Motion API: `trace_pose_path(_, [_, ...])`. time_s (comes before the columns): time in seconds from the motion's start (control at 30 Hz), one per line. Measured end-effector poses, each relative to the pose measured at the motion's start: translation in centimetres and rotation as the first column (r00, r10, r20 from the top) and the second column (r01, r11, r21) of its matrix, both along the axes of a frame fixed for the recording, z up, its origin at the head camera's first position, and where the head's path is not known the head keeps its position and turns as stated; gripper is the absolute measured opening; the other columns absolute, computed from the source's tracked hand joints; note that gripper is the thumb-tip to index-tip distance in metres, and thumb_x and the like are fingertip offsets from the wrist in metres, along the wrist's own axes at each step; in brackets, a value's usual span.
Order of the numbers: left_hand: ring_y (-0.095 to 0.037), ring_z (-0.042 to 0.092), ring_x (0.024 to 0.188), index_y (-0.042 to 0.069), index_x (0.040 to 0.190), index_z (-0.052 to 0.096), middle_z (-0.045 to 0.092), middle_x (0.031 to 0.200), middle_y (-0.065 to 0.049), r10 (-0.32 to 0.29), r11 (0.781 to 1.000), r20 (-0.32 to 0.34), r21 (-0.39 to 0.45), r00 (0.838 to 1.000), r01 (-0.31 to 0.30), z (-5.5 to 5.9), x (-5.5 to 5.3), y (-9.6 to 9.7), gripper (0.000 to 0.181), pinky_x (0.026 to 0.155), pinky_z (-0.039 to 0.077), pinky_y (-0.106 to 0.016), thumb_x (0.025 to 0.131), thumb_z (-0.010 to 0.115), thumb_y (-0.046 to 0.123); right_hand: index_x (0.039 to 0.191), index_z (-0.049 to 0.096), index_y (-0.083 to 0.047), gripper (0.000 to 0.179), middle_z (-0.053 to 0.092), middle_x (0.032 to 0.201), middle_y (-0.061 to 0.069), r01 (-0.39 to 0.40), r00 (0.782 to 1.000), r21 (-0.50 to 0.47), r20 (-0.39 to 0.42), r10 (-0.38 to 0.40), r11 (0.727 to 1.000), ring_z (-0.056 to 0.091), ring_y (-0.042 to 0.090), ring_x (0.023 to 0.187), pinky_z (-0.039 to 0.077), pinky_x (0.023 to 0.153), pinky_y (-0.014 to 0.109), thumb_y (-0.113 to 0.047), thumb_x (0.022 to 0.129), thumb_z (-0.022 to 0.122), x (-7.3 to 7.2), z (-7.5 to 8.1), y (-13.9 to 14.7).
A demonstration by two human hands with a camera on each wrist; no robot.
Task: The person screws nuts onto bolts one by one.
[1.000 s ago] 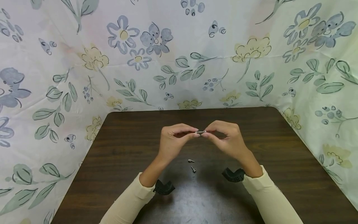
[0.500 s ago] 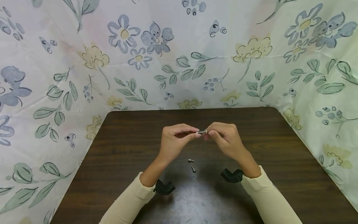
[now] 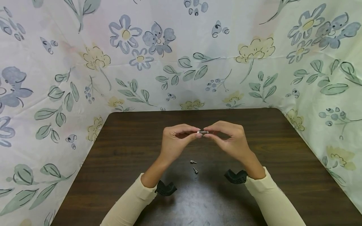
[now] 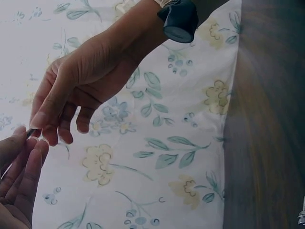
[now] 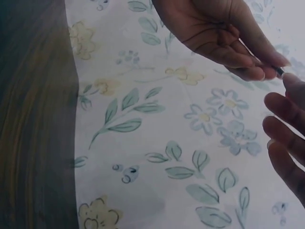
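Observation:
Raised over the middle of the table, a slim silvery bolt [image 3: 203, 132] lies roughly level between both hands. My left hand [image 3: 176, 139] pinches its left end with thumb and forefinger. At the other end, the thumb and forefinger of my right hand [image 3: 233, 138] pinch it, the tips nearly meeting those of the left. Fingertips hide much of the bolt; whether a nut is on it, I cannot tell. In the left wrist view, only a dark sliver of the bolt [image 4: 30, 132] shows. Two small metal bolts [image 3: 193, 162] [image 3: 195, 170] lie on the table below the hands.
The dark wood-grain table [image 3: 135, 150] reaches back to a flower-printed cloth [image 3: 181, 72] that hangs behind it and along both sides. Black devices [image 3: 166, 189] [image 3: 236, 176] are worn at the wrists, by the cream sleeves.
Half a second ago my right fingers were turned and more curled at the bolt's right end; now they are straighter again, as one second ago. My left hand has hardly moved.

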State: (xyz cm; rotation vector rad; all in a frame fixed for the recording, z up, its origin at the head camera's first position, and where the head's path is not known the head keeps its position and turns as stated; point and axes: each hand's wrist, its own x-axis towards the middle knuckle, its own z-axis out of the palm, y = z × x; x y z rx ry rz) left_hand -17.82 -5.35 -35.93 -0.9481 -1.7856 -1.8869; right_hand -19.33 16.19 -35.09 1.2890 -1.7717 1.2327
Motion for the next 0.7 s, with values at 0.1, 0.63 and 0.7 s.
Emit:
trace_pose_path(0.1, [-0.024, 0.074, 0.076, -0.003, 0.096, 0.079, 0.077, 0.091, -0.013, -0.012, 1.000, 0.002, -0.002, 1.000, 0.012, -0.02, -0.06, -0.06, 0.014, 0.067, 0.063, -0.040, 0.082, 0.081, -0.005, 0.101, 0.077, 0.000, 0.016, 0.076, 0.091, 0.011, 0.004, 1.000, 0.001, 0.000, -0.004, 1.000, 0.072, 0.021, 0.080, 0.058, 0.079, 0.022, -0.010, 0.088, 0.081, -0.11, -0.13, 0.06])
trace_pose_path(0.63, [-0.021, 0.072, 0.075, -0.001, 0.094, 0.079, 0.076, 0.089, -0.009, -0.001, 0.999, -0.018, -0.045, 1.000, 0.000, 0.01, 0.02, -0.05, 0.012, 0.065, 0.062, -0.039, 0.083, 0.081, -0.003, 0.092, 0.073, -0.007, 0.017, 0.070, 0.081, 0.001, 0.030, 0.995, 0.037, 0.089, -0.033, 0.999, 0.062, 0.009, 0.068, 0.052, 0.065, 0.019, -0.020, 0.100, 0.068, 0.17, -0.47, -0.20])
trace_pose_path(0.7, [-0.021, 0.072, 0.075, -0.001, 0.094, 0.079, 0.076, 0.089, -0.008, 0.001, 0.999, -0.020, -0.044, 1.000, -0.002, -0.01, 0.04, 0.00, 0.012, 0.064, 0.061, -0.040, 0.083, 0.081, -0.003, 0.090, 0.072, -0.007, 0.022, 0.069, 0.079, -0.001, 0.049, 0.992, 0.050, 0.111, -0.055, 0.998, 0.059, 0.008, 0.067, 0.050, 0.063, 0.018, -0.024, 0.102, 0.065, 0.27, -0.52, -0.23])
